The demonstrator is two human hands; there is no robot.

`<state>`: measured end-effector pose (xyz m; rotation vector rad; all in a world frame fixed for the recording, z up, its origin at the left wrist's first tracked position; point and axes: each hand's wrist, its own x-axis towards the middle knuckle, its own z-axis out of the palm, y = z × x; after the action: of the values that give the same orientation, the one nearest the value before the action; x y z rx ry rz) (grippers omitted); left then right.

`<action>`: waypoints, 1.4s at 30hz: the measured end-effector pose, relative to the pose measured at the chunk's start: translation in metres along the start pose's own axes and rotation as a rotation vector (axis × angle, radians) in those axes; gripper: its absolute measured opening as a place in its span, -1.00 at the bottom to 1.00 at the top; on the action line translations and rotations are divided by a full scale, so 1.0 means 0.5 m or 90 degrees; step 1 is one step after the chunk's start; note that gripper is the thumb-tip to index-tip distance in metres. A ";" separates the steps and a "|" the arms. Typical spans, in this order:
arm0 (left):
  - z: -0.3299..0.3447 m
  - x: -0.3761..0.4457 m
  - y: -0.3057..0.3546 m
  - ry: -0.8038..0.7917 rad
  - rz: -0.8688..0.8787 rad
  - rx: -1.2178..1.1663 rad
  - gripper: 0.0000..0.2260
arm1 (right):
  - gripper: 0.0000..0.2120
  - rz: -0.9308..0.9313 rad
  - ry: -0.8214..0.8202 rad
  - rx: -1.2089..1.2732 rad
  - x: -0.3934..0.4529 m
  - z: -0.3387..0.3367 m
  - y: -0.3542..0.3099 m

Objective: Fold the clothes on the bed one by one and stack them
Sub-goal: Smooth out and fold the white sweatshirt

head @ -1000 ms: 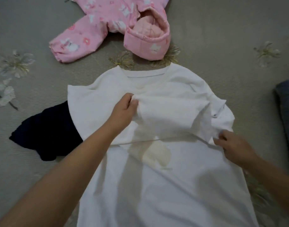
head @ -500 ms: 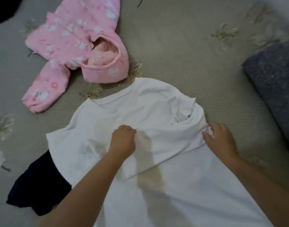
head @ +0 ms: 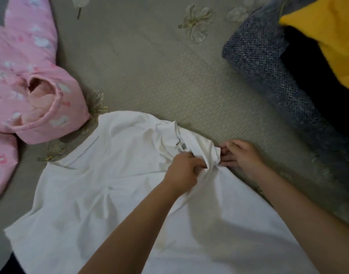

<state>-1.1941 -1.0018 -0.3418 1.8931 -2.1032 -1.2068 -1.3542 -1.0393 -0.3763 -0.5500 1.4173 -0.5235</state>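
A white t-shirt [head: 102, 194] lies spread on the grey-green bed cover [head: 159, 76], collar toward the upper left. Its right sleeve is bunched into folds near the shoulder. My left hand [head: 184, 171] grips that bunched cloth from the left. My right hand [head: 241, 155] pinches the sleeve's edge from the right, close to the left hand. A pink hooded padded jacket [head: 31, 86] lies at the left, its hood touching the shirt's collar area.
At the right is a pile: a blue-grey knitted garment [head: 268, 76], a dark garment [head: 318, 91] on it, and a yellow one [head: 331, 32] at the top right. A dark garment shows at the bottom left corner, under the shirt.
My left hand has moved right from the shirt's middle to the right sleeve, next to my right hand. The view has swung right, showing the pile with the yellow garment.
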 end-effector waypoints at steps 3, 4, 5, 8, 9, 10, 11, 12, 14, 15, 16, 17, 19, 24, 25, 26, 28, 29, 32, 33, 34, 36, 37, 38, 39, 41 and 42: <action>0.036 0.008 0.001 -0.005 -0.015 0.138 -0.72 | -0.76 0.009 -0.036 0.004 -0.004 -0.020 0.002; 0.043 0.010 0.011 -0.015 -0.043 0.175 -0.76 | -0.77 0.014 -0.045 0.005 -0.004 -0.025 0.004; 0.047 0.009 0.026 0.013 -0.052 0.169 -0.80 | -0.77 0.015 -0.054 0.003 -0.004 -0.028 0.006; 0.037 0.016 0.060 0.164 -0.097 0.009 -0.84 | -0.77 0.012 -0.069 0.010 -0.001 -0.030 0.007; 0.026 0.023 0.063 0.212 -0.181 -0.078 -0.78 | -0.77 0.010 -0.071 0.008 -0.001 -0.029 0.008; 0.013 0.034 0.061 0.211 -0.286 -0.155 -0.74 | -0.77 0.006 -0.074 -0.003 -0.001 -0.028 0.011; 0.005 0.045 0.056 0.205 -0.367 -0.202 -0.75 | -0.77 0.001 -0.076 -0.025 -0.002 -0.026 0.011; -0.002 0.054 0.054 0.198 -0.409 -0.216 -0.81 | -0.77 -0.003 -0.078 -0.056 -0.004 -0.023 0.012; -0.011 0.072 0.057 0.186 -0.442 -0.204 -0.84 | -0.76 -0.015 -0.076 -0.150 -0.002 -0.014 0.012; -0.013 0.081 0.061 0.188 -0.451 -0.187 -0.80 | -0.74 -0.023 -0.070 -0.197 0.000 -0.010 0.010; -0.013 0.088 0.066 0.182 -0.463 -0.175 -0.78 | -0.73 -0.029 -0.060 -0.234 0.003 -0.004 0.008; -0.009 0.094 0.067 0.176 -0.472 -0.171 -0.78 | -0.72 -0.032 -0.051 -0.258 0.005 0.002 0.005; -0.006 0.103 0.072 0.158 -0.488 -0.157 -0.78 | -0.69 -0.030 -0.043 -0.265 0.010 0.012 0.000; -0.016 0.111 0.089 0.149 -0.495 -0.201 -0.73 | -0.69 0.057 -0.006 -0.035 0.010 0.007 -0.008; -0.029 0.112 0.097 0.186 -0.476 -0.196 -0.74 | -0.70 0.070 0.002 -0.005 0.012 0.005 -0.008; -0.047 0.114 0.104 0.235 -0.437 -0.158 -0.78 | -0.70 0.080 0.010 0.017 0.015 0.005 -0.008; -0.089 0.118 0.115 0.323 -0.337 -0.087 -0.81 | -0.71 0.096 0.034 0.042 0.017 0.009 -0.008; -0.108 0.121 0.120 0.334 -0.284 -0.066 -0.79 | -0.71 0.104 0.042 0.049 0.018 0.012 -0.009; -0.127 0.131 0.120 0.314 -0.157 0.017 -0.77 | -0.73 0.129 0.043 0.124 0.019 0.020 -0.019; -0.121 0.132 0.112 0.314 -0.147 0.027 -0.78 | -0.73 0.138 0.048 0.170 0.020 0.022 -0.021; -0.113 0.134 0.106 0.323 -0.163 -0.005 -0.79 | -0.72 0.142 0.053 0.210 0.021 0.024 -0.021; -0.090 0.131 0.092 0.327 -0.275 -0.126 -0.81 | -0.72 0.144 0.069 0.249 0.023 0.030 -0.016; -0.074 0.124 0.083 0.314 -0.350 -0.193 -0.82 | -0.72 0.142 0.080 0.252 0.026 0.033 -0.011; -0.061 0.115 0.076 0.295 -0.414 -0.254 -0.82 | -0.72 0.139 0.089 0.246 0.028 0.036 -0.006; -0.046 0.108 0.064 0.276 -0.473 -0.325 -0.81 | -0.72 0.136 0.097 0.235 0.031 0.038 -0.001; -0.033 0.102 0.053 0.201 -0.571 -0.472 -0.68 | -0.71 0.120 0.106 0.209 0.033 0.036 0.008; -0.035 0.101 0.052 0.162 -0.589 -0.503 -0.56 | -0.70 0.109 0.108 0.188 0.033 0.034 0.011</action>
<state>-1.2182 -1.0558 -0.3368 2.3672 -0.3985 -1.4598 -1.3358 -1.0449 -0.3914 -0.1479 1.4976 -0.6391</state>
